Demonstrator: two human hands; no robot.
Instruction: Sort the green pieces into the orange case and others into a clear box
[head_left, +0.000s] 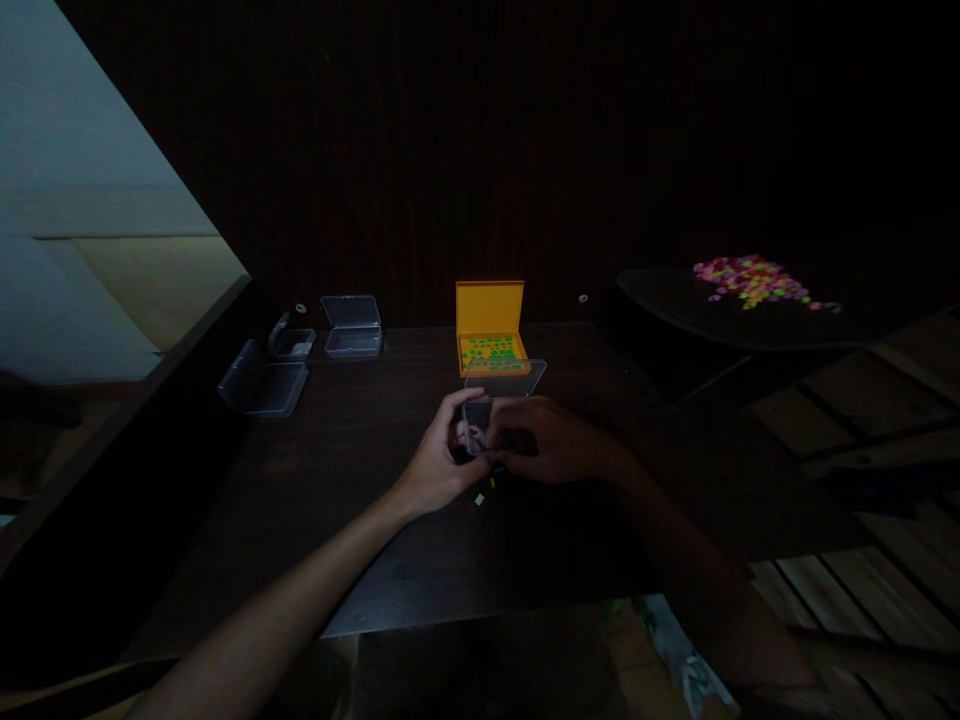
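Observation:
A small clear plastic box (505, 378), its lid raised, is in front of me at the middle of the dark table. My left hand (442, 455) is wrapped around the box's left side, thumb toward the near edge. Over its right part my right hand (547, 437) is bent, fingertips pinched together close to my left thumb; whatever they hold is too dark and small to make out. Just below the hands lie a tiny yellow piece (493, 482) and a small pale square piece (479, 499). The box's contents are mostly hidden by my fingers.
Behind the hands stands an open yellow box (490, 306) with green pieces inside. Open clear boxes (352, 342) (281, 388) (292, 343) sit at the left. A pile of colourful small pieces (752, 280) rests on a dark surface (652, 290) at the right.

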